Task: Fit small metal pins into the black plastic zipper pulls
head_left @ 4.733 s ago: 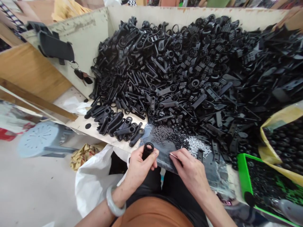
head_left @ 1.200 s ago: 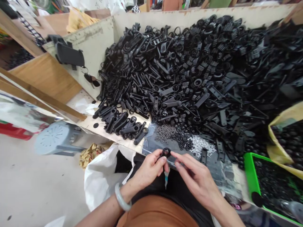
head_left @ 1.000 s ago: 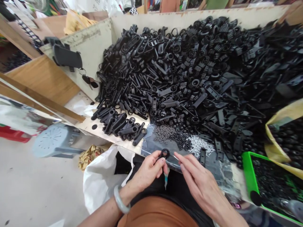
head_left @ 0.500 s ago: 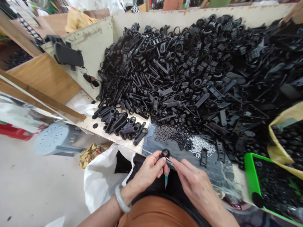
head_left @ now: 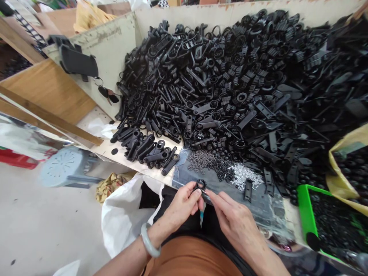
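Close in front of my body, over the table's front edge, both hands meet at a black plastic part with a ring end [head_left: 201,184]. My left hand [head_left: 184,203] is closed, thumb and fingers pinching it just below the ring. With fingers pressed together, my right hand [head_left: 232,212] grips the part's arm from the other side; its fingertips hide most of that arm. Any small piece between them is too small to make out. Just beyond lie brown-grey small pieces [head_left: 199,161], small black pieces [head_left: 220,170] and silver pins [head_left: 244,176] on a dark mat [head_left: 186,177].
A large heap of black plastic parts [head_left: 201,84] fills the bin behind. Ring-ended black parts [head_left: 146,151] lie grouped at left. A green tray [head_left: 304,214] and yellow sack [head_left: 342,153] stand right. A white bag [head_left: 117,214] hangs below; a blue stool [head_left: 61,168] stands left.
My hands stay at the same part, with only a slight shift of the right fingertips over its arm. The view has tilted a little downward.
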`<state>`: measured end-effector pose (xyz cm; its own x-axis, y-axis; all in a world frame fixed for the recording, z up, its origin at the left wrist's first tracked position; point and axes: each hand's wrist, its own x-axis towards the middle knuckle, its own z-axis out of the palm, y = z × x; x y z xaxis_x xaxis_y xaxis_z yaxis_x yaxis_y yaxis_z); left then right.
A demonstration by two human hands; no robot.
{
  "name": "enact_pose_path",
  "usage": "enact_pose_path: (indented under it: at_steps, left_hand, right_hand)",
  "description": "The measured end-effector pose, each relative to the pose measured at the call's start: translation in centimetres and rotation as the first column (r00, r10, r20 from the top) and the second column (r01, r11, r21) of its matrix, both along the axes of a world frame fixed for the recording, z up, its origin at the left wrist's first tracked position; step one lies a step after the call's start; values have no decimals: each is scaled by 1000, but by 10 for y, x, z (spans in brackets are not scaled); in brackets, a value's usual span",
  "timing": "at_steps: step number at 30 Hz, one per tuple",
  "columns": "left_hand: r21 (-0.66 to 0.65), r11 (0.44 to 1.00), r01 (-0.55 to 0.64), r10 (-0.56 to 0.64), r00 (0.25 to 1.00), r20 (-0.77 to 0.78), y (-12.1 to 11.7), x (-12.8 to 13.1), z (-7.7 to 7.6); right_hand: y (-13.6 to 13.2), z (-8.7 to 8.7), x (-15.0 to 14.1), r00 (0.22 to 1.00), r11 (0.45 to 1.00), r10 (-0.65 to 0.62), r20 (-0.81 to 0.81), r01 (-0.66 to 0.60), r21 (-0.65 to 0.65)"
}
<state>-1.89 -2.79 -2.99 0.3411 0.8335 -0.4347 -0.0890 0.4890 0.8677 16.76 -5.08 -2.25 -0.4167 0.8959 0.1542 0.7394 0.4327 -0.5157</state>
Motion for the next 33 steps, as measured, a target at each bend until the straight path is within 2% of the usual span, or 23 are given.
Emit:
enact_pose_path:
  at_steps: [8, 18, 22, 33]
  left_hand:
    - [-6, 1000, 0, 0, 1000, -4, -1, 0, -1]
    - [-9, 999, -47, 47, 998, -30, -2, 3, -1]
    - [-13, 999, -38, 38, 999, -20, -2, 3, -3]
    - [-55, 997, -58, 59, 998, 31, 4, 2, 2]
  right_hand:
    - [1, 2, -1, 999, 999, 3, 34, -4, 45]
    - [1, 7, -8, 971, 995, -37, 236, 14, 97]
    - [3, 9, -11, 970, 998, -40, 241, 28, 53]
    - [1, 7, -14, 989, 983, -46, 144, 70, -168]
